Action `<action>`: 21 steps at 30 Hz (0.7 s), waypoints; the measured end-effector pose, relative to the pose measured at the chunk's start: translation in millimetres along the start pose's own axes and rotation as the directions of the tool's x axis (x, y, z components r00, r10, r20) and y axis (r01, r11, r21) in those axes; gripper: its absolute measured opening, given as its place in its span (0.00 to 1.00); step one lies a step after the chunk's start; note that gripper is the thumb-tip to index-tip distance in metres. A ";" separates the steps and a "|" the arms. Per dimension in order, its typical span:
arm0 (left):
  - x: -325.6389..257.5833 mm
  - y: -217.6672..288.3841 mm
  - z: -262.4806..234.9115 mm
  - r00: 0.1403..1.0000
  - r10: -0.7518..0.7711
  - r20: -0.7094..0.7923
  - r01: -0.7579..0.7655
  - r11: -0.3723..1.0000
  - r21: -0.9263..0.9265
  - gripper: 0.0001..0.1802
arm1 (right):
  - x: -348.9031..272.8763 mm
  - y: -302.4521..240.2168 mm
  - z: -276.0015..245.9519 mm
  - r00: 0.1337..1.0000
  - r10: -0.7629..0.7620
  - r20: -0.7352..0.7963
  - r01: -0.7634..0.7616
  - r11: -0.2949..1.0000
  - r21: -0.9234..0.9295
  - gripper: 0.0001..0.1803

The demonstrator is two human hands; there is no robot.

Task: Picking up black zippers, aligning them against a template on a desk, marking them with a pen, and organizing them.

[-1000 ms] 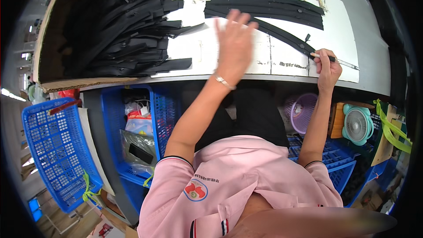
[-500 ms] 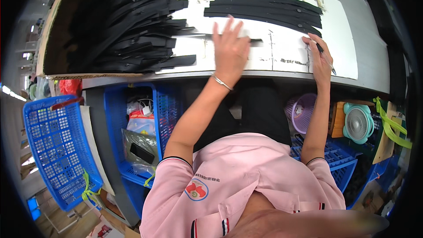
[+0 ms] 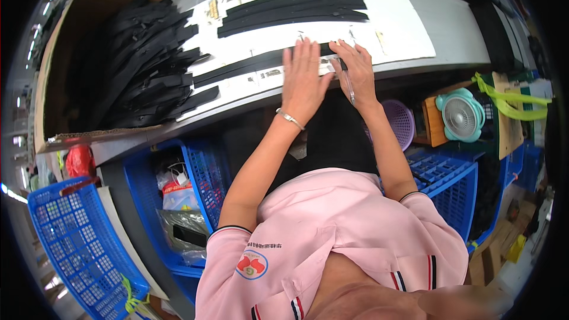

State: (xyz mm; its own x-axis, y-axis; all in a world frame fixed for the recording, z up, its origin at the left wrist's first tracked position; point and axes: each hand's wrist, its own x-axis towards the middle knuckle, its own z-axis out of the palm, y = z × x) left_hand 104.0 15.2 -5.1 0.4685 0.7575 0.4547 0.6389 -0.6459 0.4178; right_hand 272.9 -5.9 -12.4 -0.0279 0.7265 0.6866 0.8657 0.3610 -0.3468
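Observation:
Near the front edge of a white marked board (image 3: 403, 18), a single black fabric strip (image 3: 243, 66) lies lengthwise. My left hand (image 3: 303, 80) rests on it, palm down, with fingers stretched out. Close by on the right is my right hand (image 3: 357, 71), its fingertips at the strip's right end. A slim pen (image 3: 348, 86) with a clear barrel is tucked in that hand and points back towards me. Several more black strips (image 3: 290, 10) lie side by side farther back on the board.
An open cardboard box (image 3: 53, 83) at the left holds a heap of black strips (image 3: 136, 65) that spill onto the board. Below the table edge are blue baskets (image 3: 77, 243), a purple basket (image 3: 398, 123) and a small turquoise fan (image 3: 461, 115).
A black strip now lies straight along the board's front, where the left hand was moving in a blur. My hands have come together over it, and the whole view has shifted.

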 end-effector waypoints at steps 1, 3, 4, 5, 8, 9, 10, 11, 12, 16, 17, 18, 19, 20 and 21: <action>-8.3 -4.1 -4.0 0.999 -0.027 0.017 0.026 0.997 0.067 0.40 | -0.8 -0.1 -3.4 1.000 -0.004 0.012 0.004 1.000 -0.027 0.21; -19.8 -11.8 -7.0 0.998 -0.051 0.029 0.047 0.990 0.135 0.41 | -6.8 11.0 -7.8 0.999 0.023 0.048 -0.021 0.999 -0.042 0.22; -24.4 -15.7 -10.8 0.997 -0.075 0.027 0.069 0.983 0.170 0.42 | -6.3 15.6 -11.3 0.999 0.021 0.041 -0.019 0.999 -0.047 0.22; -28.4 -20.0 -14.3 0.997 -0.069 0.023 0.064 0.983 0.169 0.42 | -5.8 19.9 -14.9 0.999 0.004 0.050 -0.001 0.998 -0.057 0.22; -37.8 -30.3 -25.7 0.994 -0.107 -0.021 0.109 0.960 0.259 0.42 | -9.9 39.5 -22.0 0.998 0.007 0.054 -0.001 0.995 -0.103 0.20; -40.1 -33.0 -29.5 0.990 -0.137 -0.032 0.140 0.955 0.262 0.42 | -11.8 49.8 -25.9 0.998 0.045 0.034 -0.039 0.984 -0.174 0.18; -43.5 -35.8 -32.6 0.985 -0.170 -0.040 0.175 0.948 0.267 0.42 | -14.2 58.8 -29.0 0.996 0.084 0.013 -0.078 0.968 -0.239 0.17; -46.8 -38.7 -36.3 0.982 -0.182 -0.051 0.189 0.940 0.283 0.42 | -14.4 63.7 -32.2 0.996 0.092 0.004 -0.089 0.972 -0.218 0.16; -49.1 -41.4 -39.0 0.979 -0.195 -0.059 0.204 0.934 0.292 0.42 | -15.4 68.1 -34.5 0.995 0.103 -0.003 -0.101 0.975 -0.196 0.15; -56.5 -52.7 -46.2 0.969 -0.222 -0.112 0.246 0.921 0.304 0.41 | -17.5 70.3 -37.4 0.997 0.069 -0.026 -0.073 0.977 -0.203 0.16; -58.5 -59.1 -48.9 0.958 -0.253 -0.136 0.284 0.909 0.306 0.41 | -18.2 70.9 -35.3 0.997 0.069 -0.044 -0.076 0.978 -0.192 0.16; -60.9 -65.6 -52.4 0.946 -0.283 -0.160 0.320 0.896 0.307 0.40 | -17.7 71.6 -31.7 0.997 0.066 -0.047 -0.074 0.978 -0.195 0.16; -62.5 -70.3 -53.2 0.938 -0.302 -0.170 0.341 0.889 0.304 0.39 | -19.4 73.8 -29.6 0.994 0.089 -0.061 -0.098 0.984 -0.150 0.15; -65.2 -73.6 -57.5 0.936 -0.316 -0.154 0.350 0.882 0.317 0.39 | -19.3 73.1 -27.8 0.991 0.113 -0.076 -0.120 0.988 -0.100 0.15; -66.5 -74.8 -59.2 0.941 -0.303 -0.147 0.336 0.885 0.322 0.39 | -19.3 73.2 -27.5 0.991 0.108 -0.084 -0.117 0.987 -0.109 0.14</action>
State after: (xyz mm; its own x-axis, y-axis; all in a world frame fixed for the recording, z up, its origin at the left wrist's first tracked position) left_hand -11.1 7.6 -20.0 0.1572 0.8951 0.4172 0.9193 -0.2869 0.2692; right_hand 350.6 -9.6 -33.5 0.1077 0.7093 0.6966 0.9122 0.2080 -0.3529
